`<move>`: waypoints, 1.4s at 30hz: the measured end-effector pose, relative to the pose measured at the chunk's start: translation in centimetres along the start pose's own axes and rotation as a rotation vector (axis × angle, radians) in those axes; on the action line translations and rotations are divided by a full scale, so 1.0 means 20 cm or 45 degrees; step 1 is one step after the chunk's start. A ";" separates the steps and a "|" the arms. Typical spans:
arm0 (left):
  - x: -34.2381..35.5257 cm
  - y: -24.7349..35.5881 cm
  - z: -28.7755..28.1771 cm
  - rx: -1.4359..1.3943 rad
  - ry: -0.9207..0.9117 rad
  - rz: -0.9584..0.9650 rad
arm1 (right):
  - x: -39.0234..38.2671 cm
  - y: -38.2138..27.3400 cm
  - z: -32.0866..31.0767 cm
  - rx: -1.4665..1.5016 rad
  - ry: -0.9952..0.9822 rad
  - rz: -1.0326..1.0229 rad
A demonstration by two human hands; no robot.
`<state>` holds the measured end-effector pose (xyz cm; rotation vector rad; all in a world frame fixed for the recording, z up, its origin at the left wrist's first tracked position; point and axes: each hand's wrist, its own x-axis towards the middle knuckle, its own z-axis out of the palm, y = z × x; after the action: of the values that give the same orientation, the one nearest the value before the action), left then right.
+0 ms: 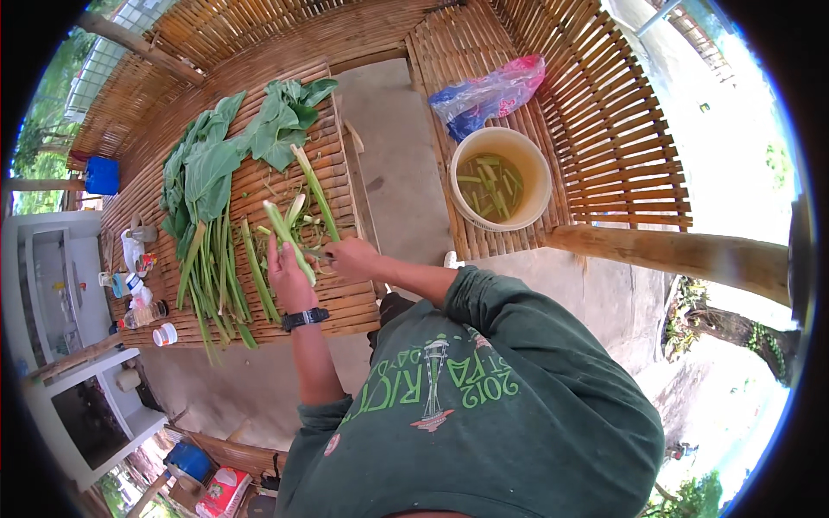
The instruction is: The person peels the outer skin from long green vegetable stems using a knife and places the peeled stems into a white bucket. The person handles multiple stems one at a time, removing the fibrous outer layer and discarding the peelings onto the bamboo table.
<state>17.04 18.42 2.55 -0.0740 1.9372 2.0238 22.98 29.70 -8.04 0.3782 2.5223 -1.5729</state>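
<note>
My left hand (290,278), with a dark watch on its wrist, is closed around a pale green leaf stalk (281,226) held above the bamboo table. My right hand (351,258) grips a small knife (316,254); its blade meets or lies very near the stalk, and the handle is mostly hidden in my fist. Another thick stalk (317,194) lies just beyond my hands, among thin peelings (309,229). To the left rests a bunch of long green stalks (216,268), their large leaves (210,173) drooping toward the table's far side.
A whitish bucket (542,190) holding cut stalk pieces in liquid stands on the bamboo bench to the right. Behind it lies a pink and blue plastic bag (496,93). Bottles and a white tub (165,335) sit at the table's left end. A wooden rail (673,256) runs at right.
</note>
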 end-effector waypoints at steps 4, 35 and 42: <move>0.00 -0.11 0.19 -0.001 -0.058 -0.070 | 0.03 0.24 -0.05 0.215 0.014 -0.160; -0.26 -0.78 1.46 0.781 -1.040 -0.201 | -1.14 0.73 -0.79 0.496 1.132 0.401; -0.33 -0.98 1.62 0.854 -1.166 0.077 | -1.04 1.32 -0.81 1.140 1.055 0.697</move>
<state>34.87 49.17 -12.36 0.8992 1.8195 0.9993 50.70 52.46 -18.46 1.9418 1.5644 -2.4762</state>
